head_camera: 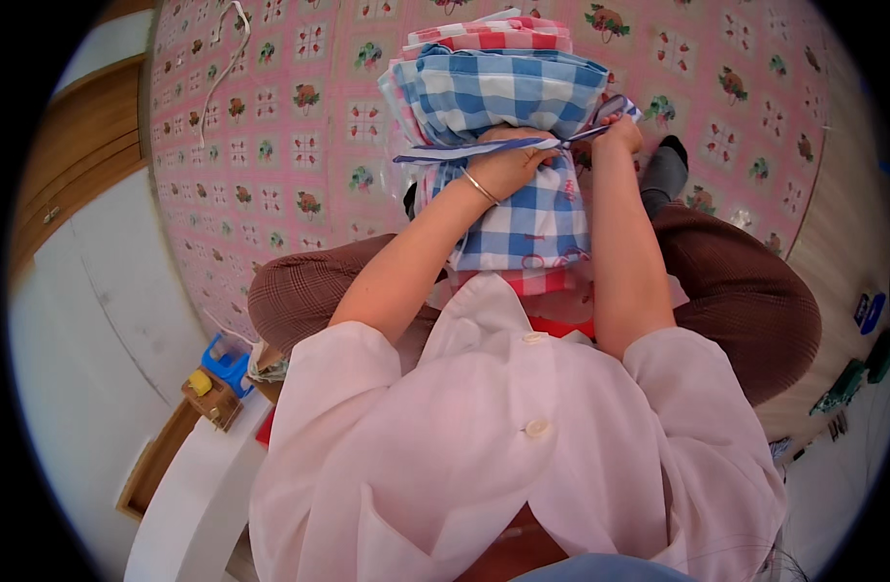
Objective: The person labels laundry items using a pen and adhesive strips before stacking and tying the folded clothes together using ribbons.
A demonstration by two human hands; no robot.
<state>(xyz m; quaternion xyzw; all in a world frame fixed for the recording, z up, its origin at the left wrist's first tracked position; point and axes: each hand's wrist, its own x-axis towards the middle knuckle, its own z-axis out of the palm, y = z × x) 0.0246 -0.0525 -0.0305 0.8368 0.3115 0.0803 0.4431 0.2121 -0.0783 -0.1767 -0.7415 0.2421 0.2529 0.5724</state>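
Note:
A bundle of folded checkered cloth (514, 80), blue and white with red and white pieces behind and beneath, stands between the person's legs. A blue-and-white striped fabric strip (445, 151) runs around its pinched middle. My left hand (514, 166), with a bracelet on the wrist, presses on the bundle's middle, its fingers closed on the strip near where the strip crosses itself. To the right of the bundle, my right hand (619, 134) grips the strip's other part, which loops above the fingers. The lower part of the bundle bears pink lettering.
A pink patterned floor mat (270, 131) lies under the bundle, with a loose white cord (227, 69) at upper left. A blue plastic stool (228, 364) and a brown box (214, 400) are at lower left. Green objects (841, 387) lie at far right.

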